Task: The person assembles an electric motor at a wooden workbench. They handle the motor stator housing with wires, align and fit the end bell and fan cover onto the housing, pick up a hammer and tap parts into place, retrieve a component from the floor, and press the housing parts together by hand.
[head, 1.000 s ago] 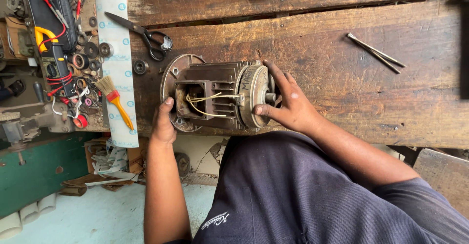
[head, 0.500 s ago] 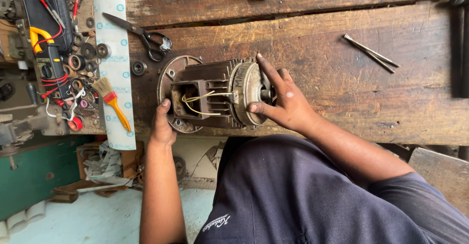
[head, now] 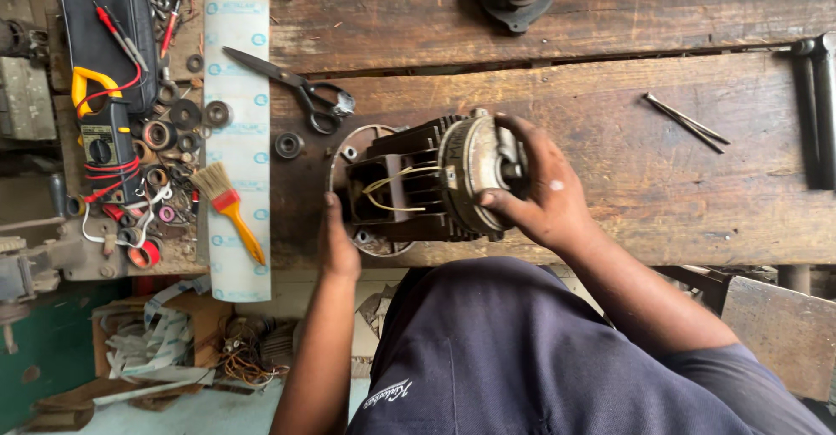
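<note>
Fingers [head: 509, 152] of the right hand [head: 544, 195] are now wrapping the end cover of the motor [head: 418, 187] lying on the counter [head: 610, 165], having shifted from spread; left hand [head: 335, 248] is steadying the flange.

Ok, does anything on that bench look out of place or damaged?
The motor housing lies on its side, open, with loose yellow wires showing inside. Small rings and washers lie scattered by the clamp meter.

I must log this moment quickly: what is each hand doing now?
Left hand: holds the near rim of the dark finned metal motor housing, fingers hidden.
Right hand: closed over the housing's grey round end cover.
</note>
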Demonstrator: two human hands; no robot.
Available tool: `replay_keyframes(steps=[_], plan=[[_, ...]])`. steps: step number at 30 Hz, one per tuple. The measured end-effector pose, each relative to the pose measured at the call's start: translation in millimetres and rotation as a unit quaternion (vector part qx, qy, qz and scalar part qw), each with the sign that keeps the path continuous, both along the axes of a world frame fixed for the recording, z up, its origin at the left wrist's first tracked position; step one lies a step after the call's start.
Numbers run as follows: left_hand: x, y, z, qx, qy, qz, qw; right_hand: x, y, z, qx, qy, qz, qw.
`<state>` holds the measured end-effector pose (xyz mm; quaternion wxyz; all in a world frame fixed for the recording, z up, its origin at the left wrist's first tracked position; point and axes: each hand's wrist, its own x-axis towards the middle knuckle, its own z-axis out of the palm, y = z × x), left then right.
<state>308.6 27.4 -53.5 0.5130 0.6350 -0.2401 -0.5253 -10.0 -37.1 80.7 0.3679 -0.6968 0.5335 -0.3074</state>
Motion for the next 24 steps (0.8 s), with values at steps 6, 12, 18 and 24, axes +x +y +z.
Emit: replay_keyframes(steps=[6,12,18,24], plan=[[15,-12,43,-0.182,-0.108,-0.194,0.958,26,15,-3,-0.028,-0.004,-0.084,0.996],[20,-51,74,-0.148,-0.057,-0.234,0.959,45,35,-10,-0.082,0.007,-0.155,0.984],[26,-76,84,-0.096,-0.133,-0.323,0.932,47,50,-13,-0.079,0.013,-0.201,0.976],[5,-71,98,-0.12,-0.144,-0.33,0.925,22,51,-20,-0.01,-0.025,-0.215,0.976]])
